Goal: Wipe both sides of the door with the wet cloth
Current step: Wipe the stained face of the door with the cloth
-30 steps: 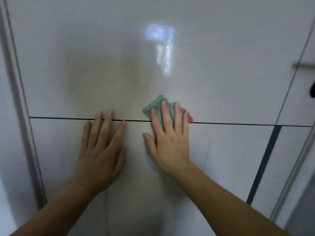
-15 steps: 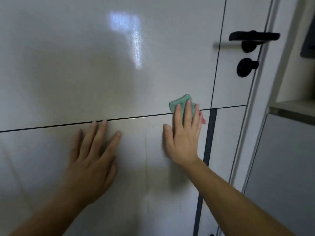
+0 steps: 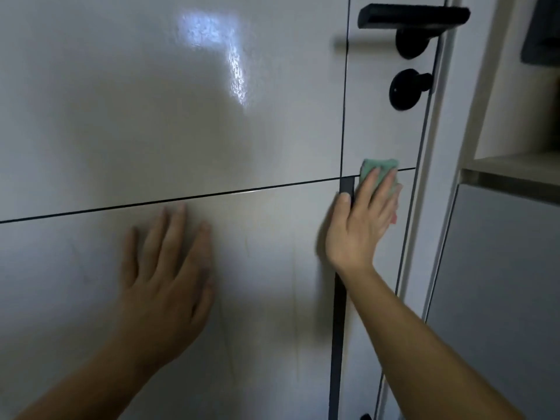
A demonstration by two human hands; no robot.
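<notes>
Right hand (image 3: pixel 360 221), fingers together, presses the green cloth (image 3: pixel 378 171) flat against the door (image 3: pixel 242 131) below the black handle (image 3: pixel 412 18). Left hand (image 3: pixel 166 268), blurred, lies spread on the door left of the cloth, apparently flat; most of the cloth is hidden under the right fingers.

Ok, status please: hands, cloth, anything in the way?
Right hand flat on cloth, near door edge. Left hand open, bracing door. Handle above, clear of cloth.

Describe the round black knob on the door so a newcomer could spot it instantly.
Start at the white door and go to its right edge. Under the long black lever handle sits the round knob. Unlike the flat, horizontal lever, it is a small disc on a short stem.
</notes>
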